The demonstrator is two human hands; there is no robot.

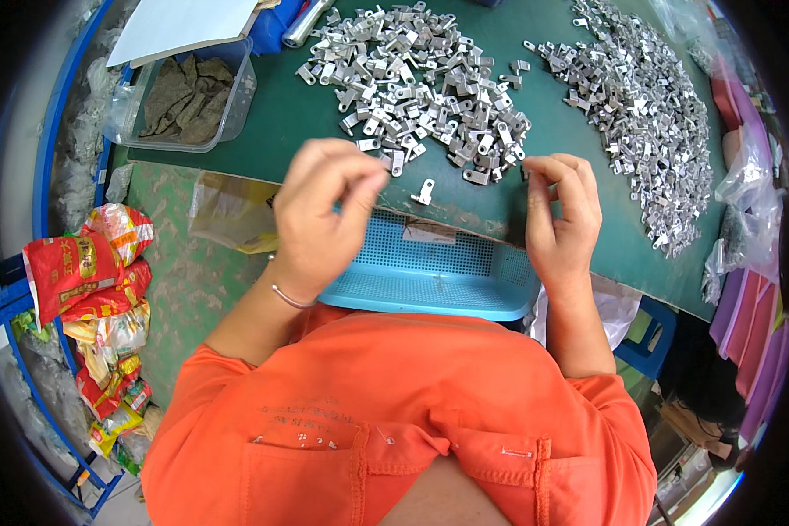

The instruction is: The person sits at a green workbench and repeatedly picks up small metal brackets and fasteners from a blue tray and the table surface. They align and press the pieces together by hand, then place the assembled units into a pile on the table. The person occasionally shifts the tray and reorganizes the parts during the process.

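My left hand [325, 210] is over the front edge of the green tabletop, thumb and forefinger pinched together at the near side of a heap of small metal brackets [427, 92]. Whether a bracket is between those fingertips cannot be told. To the right, my right hand [565, 217] pinches a small metal part [525, 172], mostly hidden by the fingertips. One loose bracket [425, 192] lies between my hands, close to the table edge. The brackets are silvery, bent tabs with a hole at one end.
A second, larger heap of metal parts [638, 118] spreads along the right. At the left, a clear plastic tub [237, 98] holds grey-brown cloth [187, 98]. A blue perforated basket [427, 292] is below the table edge, before my torso. Clear plastic bags [753, 197] hang at the right.
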